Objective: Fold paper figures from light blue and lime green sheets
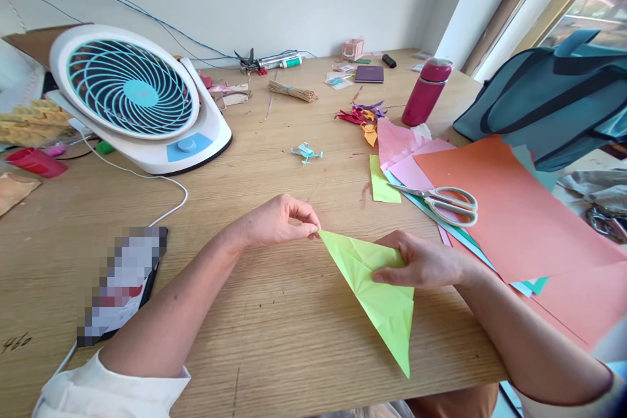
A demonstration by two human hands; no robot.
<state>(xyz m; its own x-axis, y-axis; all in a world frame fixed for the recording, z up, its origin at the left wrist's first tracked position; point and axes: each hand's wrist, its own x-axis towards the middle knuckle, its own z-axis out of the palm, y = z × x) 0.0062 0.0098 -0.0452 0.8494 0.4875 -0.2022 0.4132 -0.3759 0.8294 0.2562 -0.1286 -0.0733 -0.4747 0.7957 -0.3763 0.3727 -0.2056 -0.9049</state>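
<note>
A creased sheet of lime-green paper (pixel 375 281), folded into a triangle, is held between both hands above the wooden table (pixel 255 346). My left hand (pixel 281 222) pinches its upper left corner between thumb and fingertips. On the right side, my right hand (pixel 416 261) grips the paper with the thumb on top and the fingers behind it, where they are partly hidden. One point of the triangle hangs down toward the table's front edge. Beyond the hands lies a small light-blue folded paper figure (pixel 306 153).
Scissors (pixel 453 206) lie on stacked coloured paper (pixel 514 209) at right, beside a green paper strip (pixel 383 179). Behind are a red bottle (pixel 427 93), folded paper pieces (pixel 367 121) and a blue bag (pixel 548 98). A fan (pixel 142 98) and a pixelated device (pixel 125 287) occupy the left.
</note>
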